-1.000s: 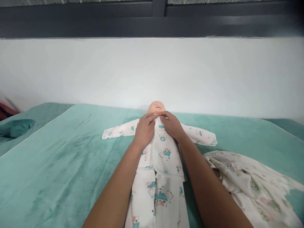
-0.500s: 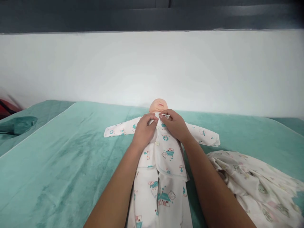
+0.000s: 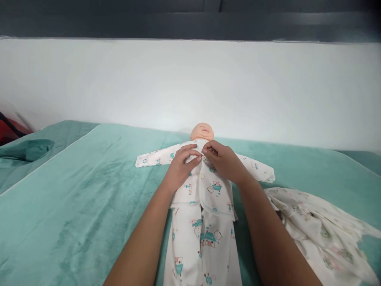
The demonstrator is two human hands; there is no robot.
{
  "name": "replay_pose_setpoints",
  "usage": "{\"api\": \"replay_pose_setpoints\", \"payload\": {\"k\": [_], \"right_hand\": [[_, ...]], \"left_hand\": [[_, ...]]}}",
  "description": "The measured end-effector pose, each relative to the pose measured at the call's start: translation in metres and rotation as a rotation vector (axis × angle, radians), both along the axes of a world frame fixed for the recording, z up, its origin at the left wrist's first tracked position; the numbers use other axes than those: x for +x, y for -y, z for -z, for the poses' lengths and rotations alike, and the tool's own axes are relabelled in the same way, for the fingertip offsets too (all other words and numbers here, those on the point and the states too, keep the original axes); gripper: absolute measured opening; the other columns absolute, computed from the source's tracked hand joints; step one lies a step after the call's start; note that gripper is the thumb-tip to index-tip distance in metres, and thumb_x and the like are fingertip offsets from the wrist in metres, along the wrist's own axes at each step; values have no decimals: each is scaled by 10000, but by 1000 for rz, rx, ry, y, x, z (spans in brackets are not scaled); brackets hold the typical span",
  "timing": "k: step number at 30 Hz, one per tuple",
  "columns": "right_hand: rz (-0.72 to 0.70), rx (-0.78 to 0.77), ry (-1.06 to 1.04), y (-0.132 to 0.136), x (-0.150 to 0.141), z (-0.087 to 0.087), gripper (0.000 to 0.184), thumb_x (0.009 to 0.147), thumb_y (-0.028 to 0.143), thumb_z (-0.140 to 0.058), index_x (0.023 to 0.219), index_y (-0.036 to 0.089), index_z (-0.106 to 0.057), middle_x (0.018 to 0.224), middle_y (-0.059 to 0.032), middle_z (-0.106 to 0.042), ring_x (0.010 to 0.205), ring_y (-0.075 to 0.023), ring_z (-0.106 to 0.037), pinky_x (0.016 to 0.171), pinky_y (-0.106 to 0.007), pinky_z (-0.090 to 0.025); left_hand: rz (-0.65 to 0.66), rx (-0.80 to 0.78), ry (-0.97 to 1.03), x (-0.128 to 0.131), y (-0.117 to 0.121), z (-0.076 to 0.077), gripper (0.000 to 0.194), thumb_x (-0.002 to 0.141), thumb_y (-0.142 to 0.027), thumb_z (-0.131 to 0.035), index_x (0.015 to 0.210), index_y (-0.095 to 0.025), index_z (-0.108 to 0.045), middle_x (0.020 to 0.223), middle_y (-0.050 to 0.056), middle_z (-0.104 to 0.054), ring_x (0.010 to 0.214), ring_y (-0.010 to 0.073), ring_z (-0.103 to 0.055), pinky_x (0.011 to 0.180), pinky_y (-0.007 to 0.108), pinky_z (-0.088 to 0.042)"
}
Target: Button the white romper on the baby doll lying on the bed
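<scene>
A baby doll [image 3: 203, 130] lies on its back in a white printed baby shirt [image 3: 218, 198], its sleeves spread to both sides. My left hand [image 3: 183, 165] is at the shirt's front, thumb and index fingertips close together on the cloth edge. Opposite it, my right hand [image 3: 222, 159] pinches the other front edge below the neck, fingers curled. A pale button [image 3: 204, 158] shows between the fingertips, with another button [image 3: 201, 175] just below. White printed baby trousers [image 3: 187, 242] cover the doll's lower part. The fingers partly hide the cloth they hold.
A crumpled white patterned cloth [image 3: 321, 234] lies to the right of my right forearm. Green plush bedding [image 3: 89, 206] spreads beneath everything, up to a white wall [image 3: 190, 83]. Something red [image 3: 10, 129] shows at the far left edge.
Both hands have moved slightly down the shirt's front. The button between my fingertips now shows. My left thumb and fingers are a little more stretched. The camera view has shifted slightly.
</scene>
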State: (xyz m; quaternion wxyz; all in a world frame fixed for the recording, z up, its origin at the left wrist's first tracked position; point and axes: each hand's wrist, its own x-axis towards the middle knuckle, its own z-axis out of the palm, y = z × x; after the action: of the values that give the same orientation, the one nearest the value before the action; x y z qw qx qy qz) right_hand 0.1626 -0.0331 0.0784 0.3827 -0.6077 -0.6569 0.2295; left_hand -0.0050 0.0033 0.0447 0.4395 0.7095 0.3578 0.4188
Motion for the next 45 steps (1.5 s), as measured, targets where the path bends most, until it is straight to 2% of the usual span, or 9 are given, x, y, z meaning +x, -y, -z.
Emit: {"api": "replay_pose_setpoints", "payload": {"k": [5,10,13,19,26,34,37,40,45], "right_hand": [[101,44,-50,4,-10,7,152,875,358,-506,826,237,-584,673,39,-568,620,-134,-480,594,-262,-343],[117,16,-189,10,-5,15,181,843,404,-564,844,230,-613,705,32,-601,632,-135,-507,605,-262,-372],[207,50,-141,16,-2,18,175,832,394,-575,855,230,-633,721,27,-609,663,-143,-522,644,-270,-389],[316,94,-291,22,-11,25,188,811,377,-588,882,217,-654,743,13,-620,670,-143,-530,650,-268,-411],[254,148,-465,14,-10,34,217,780,373,-653,935,220,-653,818,-1,-641,691,-136,-540,666,-269,-428],[172,133,-540,17,-9,30,166,817,371,-626,892,227,-657,779,15,-613,695,-126,-518,661,-261,-399],[144,124,-443,20,-6,24,178,844,389,-591,860,220,-643,738,17,-586,679,-131,-512,656,-271,-396],[90,113,-270,25,-2,14,195,858,389,-571,779,215,-606,757,14,-573,681,-132,-508,648,-277,-394],[-79,-142,-73,40,1,-7,239,870,464,-544,831,240,-619,676,31,-573,572,-130,-487,529,-271,-358]], "left_hand": [[15,29,24,0,1,0,100,850,-328,-645,875,-254,-707,1384,32,-546,1317,244,-468,1140,418,-326],[8,55,-7,0,4,-5,56,830,-279,-658,828,-251,-706,1366,14,-557,1329,233,-450,1150,401,-311],[26,70,-66,0,6,-10,64,828,-259,-657,800,-252,-714,1381,3,-548,1341,231,-432,1163,395,-289],[-10,110,-46,5,3,-6,112,875,-288,-610,867,-254,-717,1336,18,-585,1315,212,-456,1149,387,-312],[-3,103,-12,5,3,-8,103,846,-272,-654,874,-257,-752,1301,32,-608,1267,223,-504,1124,380,-357],[21,46,28,2,6,-10,121,864,-279,-620,888,-246,-734,1290,36,-622,1272,227,-511,1136,408,-347],[67,47,-14,-5,7,-12,154,877,-264,-595,976,-267,-713,1358,20,-577,1328,217,-464,1161,409,-313],[185,38,-129,-16,9,-17,157,869,-319,-617,993,-300,-711,1478,-15,-462,1407,232,-370,1187,419,-273],[339,22,-270,-29,10,-24,229,862,-445,-614,1034,-333,-714,1591,-66,-272,1487,282,-203,1185,448,-287]]}}
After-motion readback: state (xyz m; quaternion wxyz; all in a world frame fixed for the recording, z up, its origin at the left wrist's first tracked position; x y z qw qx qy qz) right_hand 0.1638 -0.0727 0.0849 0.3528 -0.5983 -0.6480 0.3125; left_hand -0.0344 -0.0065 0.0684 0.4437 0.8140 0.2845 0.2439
